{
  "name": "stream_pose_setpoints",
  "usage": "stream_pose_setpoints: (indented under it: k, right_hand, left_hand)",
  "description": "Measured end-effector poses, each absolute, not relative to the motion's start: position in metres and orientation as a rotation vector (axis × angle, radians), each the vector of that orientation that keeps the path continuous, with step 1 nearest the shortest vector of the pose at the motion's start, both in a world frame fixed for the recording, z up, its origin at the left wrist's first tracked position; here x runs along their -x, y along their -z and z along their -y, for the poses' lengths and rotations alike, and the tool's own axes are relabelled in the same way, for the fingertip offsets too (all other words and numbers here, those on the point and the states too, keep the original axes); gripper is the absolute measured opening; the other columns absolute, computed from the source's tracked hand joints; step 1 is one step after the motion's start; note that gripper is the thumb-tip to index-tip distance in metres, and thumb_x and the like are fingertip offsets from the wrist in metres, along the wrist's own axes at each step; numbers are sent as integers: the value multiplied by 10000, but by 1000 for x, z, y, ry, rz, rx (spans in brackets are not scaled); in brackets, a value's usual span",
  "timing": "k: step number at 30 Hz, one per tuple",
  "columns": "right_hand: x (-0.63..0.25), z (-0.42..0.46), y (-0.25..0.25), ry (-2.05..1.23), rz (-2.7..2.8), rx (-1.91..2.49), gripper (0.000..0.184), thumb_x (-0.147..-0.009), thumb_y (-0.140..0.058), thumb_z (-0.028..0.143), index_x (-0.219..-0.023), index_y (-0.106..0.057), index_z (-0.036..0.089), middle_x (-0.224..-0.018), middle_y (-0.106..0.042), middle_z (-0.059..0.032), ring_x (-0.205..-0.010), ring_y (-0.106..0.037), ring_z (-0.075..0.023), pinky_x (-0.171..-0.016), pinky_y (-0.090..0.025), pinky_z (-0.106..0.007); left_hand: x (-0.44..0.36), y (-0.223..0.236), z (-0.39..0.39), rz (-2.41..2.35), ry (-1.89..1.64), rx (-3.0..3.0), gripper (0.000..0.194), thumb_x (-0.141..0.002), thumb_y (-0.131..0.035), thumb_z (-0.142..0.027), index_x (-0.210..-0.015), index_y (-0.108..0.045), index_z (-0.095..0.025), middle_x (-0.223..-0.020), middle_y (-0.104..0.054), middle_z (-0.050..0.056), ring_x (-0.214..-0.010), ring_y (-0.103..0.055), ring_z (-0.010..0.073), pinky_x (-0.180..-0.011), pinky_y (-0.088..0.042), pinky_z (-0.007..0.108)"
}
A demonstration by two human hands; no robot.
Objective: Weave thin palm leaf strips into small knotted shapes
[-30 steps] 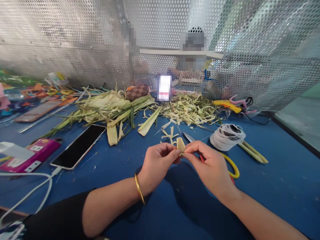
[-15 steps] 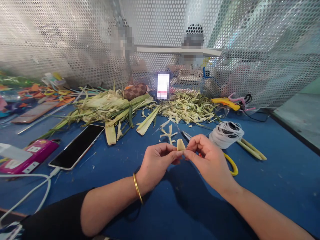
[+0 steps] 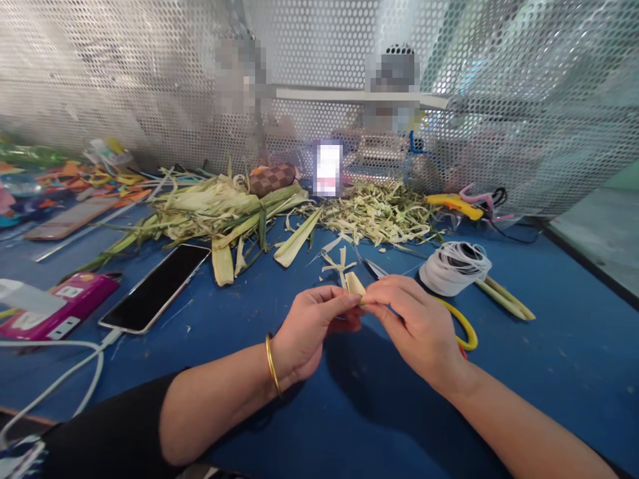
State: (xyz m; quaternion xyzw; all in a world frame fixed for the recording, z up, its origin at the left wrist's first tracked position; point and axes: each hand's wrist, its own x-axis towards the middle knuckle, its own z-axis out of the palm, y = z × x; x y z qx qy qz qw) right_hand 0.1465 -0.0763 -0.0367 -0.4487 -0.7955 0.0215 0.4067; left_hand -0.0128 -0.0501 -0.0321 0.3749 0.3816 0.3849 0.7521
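A small pale yellow piece of leaf [image 3: 355, 284] stands up between the fingertips of my two hands, above the blue table. My left hand [image 3: 319, 326], with a gold bangle at the wrist, pinches its lower left side. The fingers of my right hand [image 3: 417, 326] are closed on its lower right edge. Just behind lies a star-like shape of thin pale strips [image 3: 339, 263]. Scissors with a yellow and red handle [image 3: 466, 326] lie partly under my right hand, their blades [image 3: 374, 268] showing beyond it. A spool of white string [image 3: 454, 269] stands to the right.
Long leaf husks [image 3: 210, 206] and a heap of cut scraps [image 3: 379, 213] lie along the back, before a perforated metal screen [image 3: 319, 46]. A black phone [image 3: 157, 289] on a cable and a magenta power strip [image 3: 74, 306] are at left. Two stalks [image 3: 506, 298] lie at right.
The leaf piece has tilted to the left. My right fingers have shifted left and closed over its edge. The whole view has moved slightly.
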Motion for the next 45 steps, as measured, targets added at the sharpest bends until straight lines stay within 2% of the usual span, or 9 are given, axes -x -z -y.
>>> stream_pose_setpoints:
  k: [6,12,18,27,32,34,39,45]
  right_hand:
    - [-145,77,33,-365,1863,1253,86,-860,-546,202,-783,-573,229,-844,-643,-22,-812,-597,-177,-733,-469,-306]
    - [-143,78,25,-659,1612,1415,112,-791,-601,217,-682,-579,206,-677,-613,15,-632,-558,-139,-594,-445,-257]
    - [-142,77,26,-795,1479,1436,90,-753,-634,252,-697,-610,186,-691,-646,-1,-642,-573,-143,-591,-442,-263]
    - [-141,76,27,-796,1471,1389,129,-762,-639,262,-683,-565,190,-615,-584,26,-583,-545,-128,-542,-442,-250]
    - [-144,76,29,-524,1721,1287,39,-832,-571,208,-797,-581,220,-775,-622,3,-732,-584,-150,-680,-472,-272]
    - [-145,76,30,-437,1810,1235,67,-851,-544,182,-831,-586,231,-836,-634,-8,-786,-592,-157,-716,-469,-280]
    - [-146,75,35,-369,1846,1213,103,-862,-527,158,-824,-581,237,-810,-619,-8,-762,-588,-158,-703,-463,-286]
    - [-144,77,36,-375,1820,1219,103,-863,-519,163,-808,-577,228,-837,-636,-19,-784,-594,-166,-715,-463,-292]
  left_hand:
    - [13,34,49,-884,-884,-961,164,-654,-733,-277,-665,-657,-132,-608,-619,3,-564,-549,89,-607,-442,219]
    - [12,32,49,-936,-906,-1238,153,-717,-661,-287,-655,-687,-150,-613,-650,19,-600,-572,118,-613,-458,226]
    - [13,30,52,-934,-880,-1236,127,-695,-657,-264,-699,-699,-144,-639,-668,29,-614,-593,131,-618,-464,231]
    - [11,30,51,-939,-855,-1217,125,-664,-693,-274,-661,-694,-149,-625,-660,30,-595,-577,123,-601,-452,229]
    - [13,32,50,-871,-857,-939,164,-671,-706,-288,-627,-654,-139,-622,-644,28,-578,-572,107,-600,-457,225]
    - [13,32,50,-849,-849,-872,166,-674,-709,-280,-625,-645,-135,-631,-642,28,-589,-573,104,-602,-460,223]
    - [14,32,50,-821,-806,-817,143,-652,-721,-248,-645,-635,-134,-659,-637,22,-639,-584,117,-622,-475,238]
    - [13,33,49,-887,-882,-895,178,-642,-740,-255,-658,-610,-133,-646,-626,6,-596,-569,97,-626,-451,232]
